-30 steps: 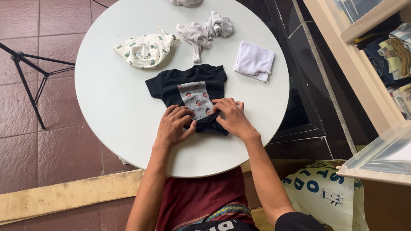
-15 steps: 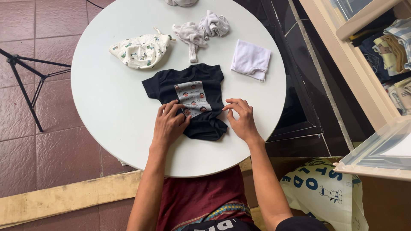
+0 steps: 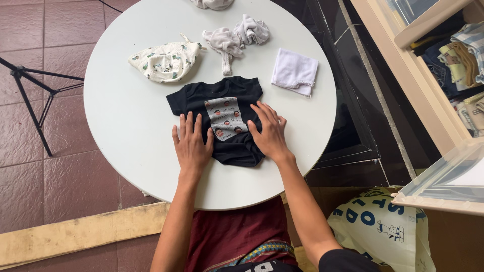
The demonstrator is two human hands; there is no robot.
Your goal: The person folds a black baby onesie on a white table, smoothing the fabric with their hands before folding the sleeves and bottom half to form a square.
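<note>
— The fingers?
— Left hand (image 3: 191, 143) and right hand (image 3: 269, 132) lie flat, fingers spread, pressing the black baby bodysuit (image 3: 222, 118), gripping nothing.
— Room around it?
— Bare round white surface (image 3: 121, 116) leftward; the near rim is close.
— Count?
— One bodysuit with a printed grey panel; beyond it one patterned cloth (image 3: 164, 61), one grey bundle (image 3: 236, 36), one folded white cloth (image 3: 295, 71).

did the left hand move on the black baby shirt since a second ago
Yes: the left hand slid left off the printed patch, now flat on the black baby shirt.
</note>
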